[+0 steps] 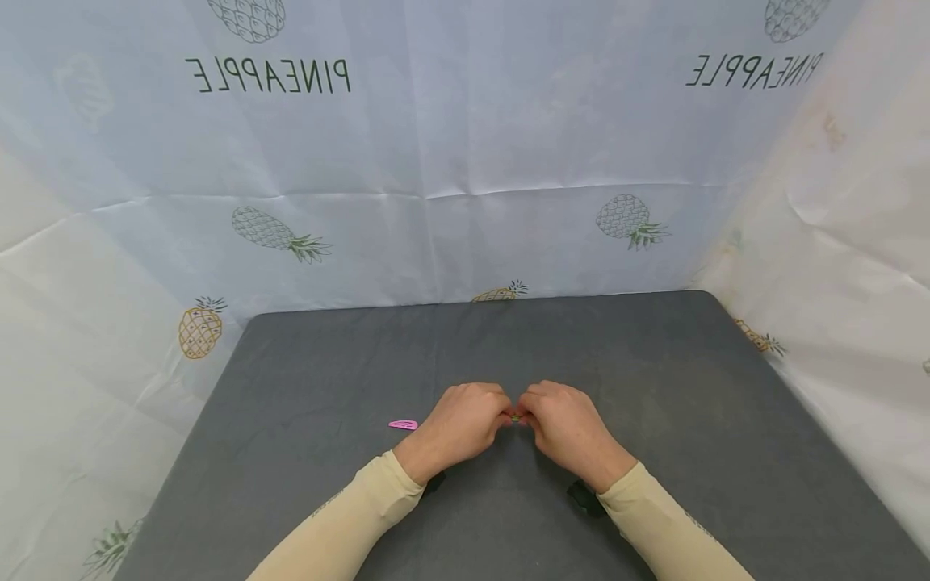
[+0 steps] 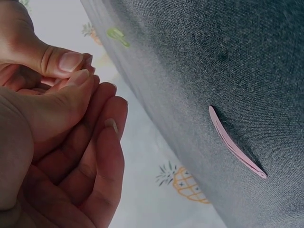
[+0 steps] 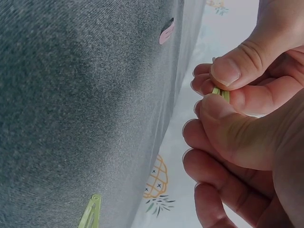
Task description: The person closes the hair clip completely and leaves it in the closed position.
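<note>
Okay, head view first. Caught left hand [image 1: 465,420] and right hand [image 1: 567,424] meeting at fingertips above dark table [image 1: 349,355], both pinching one small green hair clip [image 1: 516,418]. Saw pink hair clip [image 1: 403,424] on table, left of grip, near left wrist.

Left wrist view next. Couldn't make out held clip behind thumbs. Did spot pink one left of grip, clear of fingers, plus second green clip [image 2: 118,36] well apart, off to right of grip.

Right wrist view last. Got best look at pinch: two narrow green strips showing between thumb tips, with fingers curled behind. Probably called for light, even pressure from both sides, thumbs kept off slit, strips kept visible. Judged likely springy, so apt to flip out under lopsided force. Saw spare green right of grip, pink left. Spotted no container, hence no contents to report.
</note>
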`<state>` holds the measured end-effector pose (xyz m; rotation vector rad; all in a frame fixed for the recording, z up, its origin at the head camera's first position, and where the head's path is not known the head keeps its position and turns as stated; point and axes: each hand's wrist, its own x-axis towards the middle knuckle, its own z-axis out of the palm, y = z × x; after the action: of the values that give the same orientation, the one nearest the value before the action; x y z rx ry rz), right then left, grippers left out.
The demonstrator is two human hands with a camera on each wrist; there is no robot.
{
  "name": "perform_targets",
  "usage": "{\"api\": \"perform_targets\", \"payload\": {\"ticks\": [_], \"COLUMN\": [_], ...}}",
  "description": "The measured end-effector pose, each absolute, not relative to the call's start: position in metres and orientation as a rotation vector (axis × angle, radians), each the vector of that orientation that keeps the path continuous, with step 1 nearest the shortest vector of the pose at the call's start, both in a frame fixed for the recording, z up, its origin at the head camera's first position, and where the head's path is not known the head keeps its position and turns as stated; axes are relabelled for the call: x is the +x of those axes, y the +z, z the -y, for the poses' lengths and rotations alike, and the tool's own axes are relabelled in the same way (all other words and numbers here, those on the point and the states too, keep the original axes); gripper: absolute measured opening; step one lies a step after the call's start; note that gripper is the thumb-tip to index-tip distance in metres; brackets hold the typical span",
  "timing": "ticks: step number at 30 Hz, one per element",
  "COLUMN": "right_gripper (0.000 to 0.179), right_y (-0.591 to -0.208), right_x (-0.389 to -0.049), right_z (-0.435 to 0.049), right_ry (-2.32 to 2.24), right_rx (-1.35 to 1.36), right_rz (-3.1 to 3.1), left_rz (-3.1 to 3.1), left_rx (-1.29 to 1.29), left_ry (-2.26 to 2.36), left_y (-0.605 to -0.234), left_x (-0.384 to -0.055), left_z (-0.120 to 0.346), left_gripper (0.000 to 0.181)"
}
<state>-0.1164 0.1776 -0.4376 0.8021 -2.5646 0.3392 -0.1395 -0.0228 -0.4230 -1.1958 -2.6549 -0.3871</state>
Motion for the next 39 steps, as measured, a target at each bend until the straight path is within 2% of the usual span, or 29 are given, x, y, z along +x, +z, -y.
{"api": "perform_targets", "payload": {"ticks": [24, 39], "right_gripper": [0.027, 0.019], "right_y": [-0.4346, -0.4364], "right_x": [-0.1180, -0.1180], "right_z": [-0.1782, -0.1767], "right_ry": [0.363, 0.414], "right_rx": [0.838, 0.816], "right_rz": [2.594, 2.643], "left_rz": [2.636, 2.674], "left_rx": [-1.228, -1.202], "left_ry": [-0.439, -0.414], "left_y": [-0.4222, -0.4220], "left_x": [-0.1406, -0.1410], "left_z": [0.0242, 0.0246], "left_gripper": [0.013, 0.011]}}
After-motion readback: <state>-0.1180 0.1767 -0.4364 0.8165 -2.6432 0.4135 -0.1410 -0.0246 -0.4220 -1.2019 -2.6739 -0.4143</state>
